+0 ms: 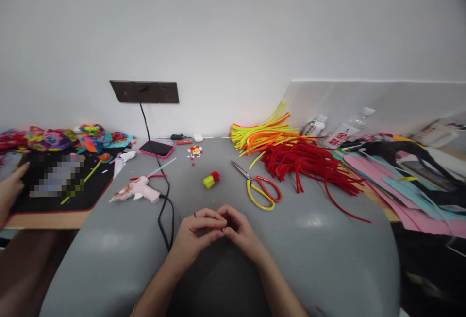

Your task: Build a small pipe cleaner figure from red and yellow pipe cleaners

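Observation:
My left hand (196, 234) and my right hand (242, 232) meet at the fingertips over the near part of the grey table (309, 258). Both are closed in a pinch; whatever may be between the fingers is too small or hidden to tell. Just beyond them lies a small bundle of yellow and red fuzzy stems (211, 179). To its right rest scissors (259, 191) with one yellow and one red handle, blades apart. A pink glue gun (140, 191) lies on its side to the left, near its black cord (169, 195).
Yellow and orange pipe cleaners (262, 135) and red ones (302, 159) lie piled at the back right. A phone (156, 149) and small round pieces (194, 152) sit at the back. Coloured paper (378, 176) is far right. Another person's hand (10, 188) is far left.

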`<state>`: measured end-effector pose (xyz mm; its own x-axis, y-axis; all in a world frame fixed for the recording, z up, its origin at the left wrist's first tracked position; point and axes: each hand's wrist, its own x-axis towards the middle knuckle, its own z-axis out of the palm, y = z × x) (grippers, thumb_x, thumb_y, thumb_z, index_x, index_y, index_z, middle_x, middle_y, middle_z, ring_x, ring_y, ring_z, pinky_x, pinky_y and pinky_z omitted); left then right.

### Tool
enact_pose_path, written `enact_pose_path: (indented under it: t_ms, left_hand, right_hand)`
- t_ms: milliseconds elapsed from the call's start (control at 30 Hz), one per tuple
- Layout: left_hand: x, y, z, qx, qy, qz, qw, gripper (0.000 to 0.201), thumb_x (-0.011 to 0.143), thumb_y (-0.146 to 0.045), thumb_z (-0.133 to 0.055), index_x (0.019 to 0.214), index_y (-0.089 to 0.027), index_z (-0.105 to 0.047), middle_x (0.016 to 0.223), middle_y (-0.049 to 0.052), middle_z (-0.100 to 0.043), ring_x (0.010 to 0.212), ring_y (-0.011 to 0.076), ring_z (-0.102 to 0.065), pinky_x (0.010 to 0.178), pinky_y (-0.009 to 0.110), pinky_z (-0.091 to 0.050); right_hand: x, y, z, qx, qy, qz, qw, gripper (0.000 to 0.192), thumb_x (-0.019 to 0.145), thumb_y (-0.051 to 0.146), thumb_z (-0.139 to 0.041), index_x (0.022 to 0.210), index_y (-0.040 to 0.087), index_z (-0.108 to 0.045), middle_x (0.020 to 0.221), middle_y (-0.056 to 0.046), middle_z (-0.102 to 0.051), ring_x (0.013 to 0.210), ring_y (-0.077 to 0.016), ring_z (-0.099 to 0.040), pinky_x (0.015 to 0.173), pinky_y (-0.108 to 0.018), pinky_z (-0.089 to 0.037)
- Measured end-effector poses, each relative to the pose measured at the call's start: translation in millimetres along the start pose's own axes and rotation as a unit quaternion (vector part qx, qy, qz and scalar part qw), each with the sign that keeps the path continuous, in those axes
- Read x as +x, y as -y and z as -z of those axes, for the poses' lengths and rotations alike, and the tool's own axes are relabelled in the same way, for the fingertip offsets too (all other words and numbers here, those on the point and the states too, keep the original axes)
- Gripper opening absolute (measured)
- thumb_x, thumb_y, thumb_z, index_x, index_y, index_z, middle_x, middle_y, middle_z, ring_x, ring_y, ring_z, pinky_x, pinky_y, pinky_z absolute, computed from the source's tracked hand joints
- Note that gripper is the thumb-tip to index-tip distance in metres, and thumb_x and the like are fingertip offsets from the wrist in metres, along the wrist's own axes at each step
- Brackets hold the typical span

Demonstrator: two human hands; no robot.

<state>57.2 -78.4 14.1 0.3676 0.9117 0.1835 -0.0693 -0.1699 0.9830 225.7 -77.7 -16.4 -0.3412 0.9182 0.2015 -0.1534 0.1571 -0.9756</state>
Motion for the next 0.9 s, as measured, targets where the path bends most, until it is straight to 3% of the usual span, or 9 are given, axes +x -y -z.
enact_pose_path:
  t_ms: [167,367,600,700,800,900]
  left_hand:
    - [0,-5,-0.2,-0.036,0.049,-0.008,0.998,0.008,0.073,-0.022,-0.079,0.080,-0.025,-0.079,0.084,0.004,-0.071,0.081,0.0151,-0.065,0.075,0.027,-0.050]
    - [3,-8,-0.7,-0.061,0.081,-0.021,0.995,0.007,0.074,-0.025,-0.078,0.071,-0.020,-0.075,0.078,0.004,-0.067,0.077,0.0143,-0.062,0.073,0.027,-0.048]
    - [-5,-8,-3.0,0.042,0.008,-0.007,0.999,0.015,0.082,-0.031,-0.069,0.074,-0.018,-0.070,0.087,0.006,-0.062,0.080,0.0157,-0.058,0.071,0.027,-0.045]
    - [-12,-12,-3.5,0.043,0.010,0.011,0.999,0.020,0.085,-0.034,-0.064,0.074,-0.017,-0.065,0.093,0.007,-0.060,0.084,0.0165,-0.056,0.072,0.027,-0.045]
    - [-17,-17,0.0,-0.017,0.027,0.023,0.999,0.028,0.090,-0.039,-0.055,0.074,-0.017,-0.059,0.099,0.009,-0.059,0.089,0.0184,-0.055,0.076,0.029,-0.045]
    - [-19,-15,8.7,-0.077,-0.001,0.042,0.996,0.037,0.096,-0.043,-0.040,0.073,-0.018,-0.052,0.099,0.011,-0.058,0.083,0.0185,-0.053,0.067,0.029,-0.045]
  right_hand:
    - [1,3,-1,0.026,0.030,-0.055,0.998,0.059,0.061,0.073,-0.070,0.081,0.019,-0.055,0.070,0.001,-0.052,0.066,-0.0155,-0.048,0.061,-0.026,-0.039]
    - [3,-5,1,0.057,0.036,-0.097,0.993,0.054,0.052,0.058,-0.084,0.075,0.019,-0.054,0.065,0.003,-0.051,0.062,-0.0136,-0.047,0.058,-0.025,-0.036]
    - [8,-3,3,0.069,-0.007,-0.081,0.994,0.051,0.054,0.053,-0.086,0.073,0.017,-0.056,0.064,0.004,-0.052,0.057,-0.0096,-0.041,0.054,-0.022,-0.031]
    - [10,0,5,0.046,-0.031,-0.070,0.996,0.051,0.061,0.062,-0.078,0.073,0.017,-0.056,0.062,0.004,-0.050,0.053,-0.0086,-0.039,0.050,-0.021,-0.031]
    - [10,-2,9,0.049,-0.049,-0.056,0.996,0.057,0.067,0.072,-0.066,0.076,0.018,-0.056,0.060,0.004,-0.052,0.048,-0.0079,-0.038,0.045,-0.021,-0.030]
    - [8,-6,12,0.051,-0.046,-0.043,0.997,0.062,0.069,0.079,-0.057,0.079,0.017,-0.057,0.059,0.002,-0.054,0.046,-0.0085,-0.039,0.045,-0.022,-0.029]
